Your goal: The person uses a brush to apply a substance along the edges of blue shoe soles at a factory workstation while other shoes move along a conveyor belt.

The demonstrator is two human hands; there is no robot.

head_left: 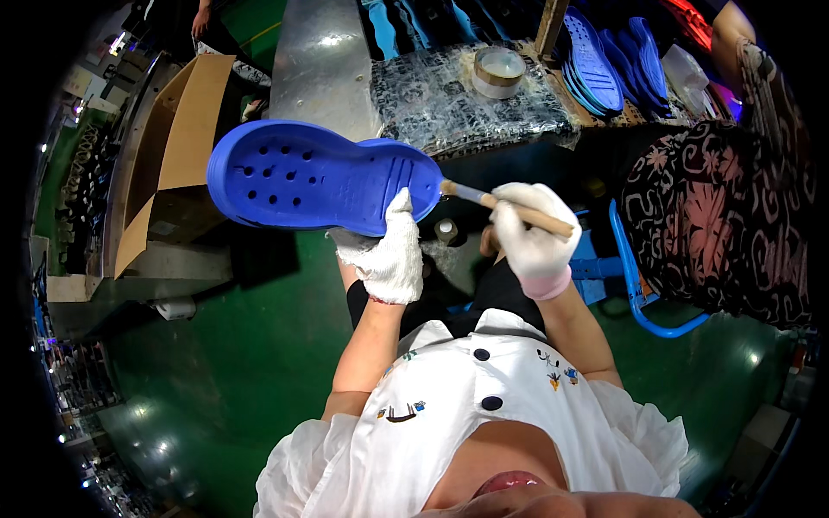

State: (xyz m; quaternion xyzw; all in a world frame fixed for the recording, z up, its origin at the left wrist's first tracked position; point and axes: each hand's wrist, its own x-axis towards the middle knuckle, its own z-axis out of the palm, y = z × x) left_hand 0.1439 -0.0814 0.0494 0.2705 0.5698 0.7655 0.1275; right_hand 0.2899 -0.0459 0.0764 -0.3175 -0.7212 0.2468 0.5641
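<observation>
My left hand [393, 259], in a white knit glove, grips a blue shoe sole [345, 186] from its near edge, thumb over the top face. The sole lies crosswise, its wide end with several round holes to the left and its narrow heel end to the right. Its left edge looks layered; whether more soles sit under it I cannot tell. A gloved right hand [535, 231], mine, is closed around a wooden-handled brush [471, 194]. The brush tip touches or nearly touches the rim of the heel end. My left fingers are mostly hidden beneath the sole.
Ahead, a bench covered in printed wrap [458, 108] bears a tape-ringed round container [498, 72] and stacked blue soles [594, 65]. An open cardboard box [177, 129] stands at left. To the right, a person in patterned clothing [717, 216] is close to a blue chair frame [635, 276].
</observation>
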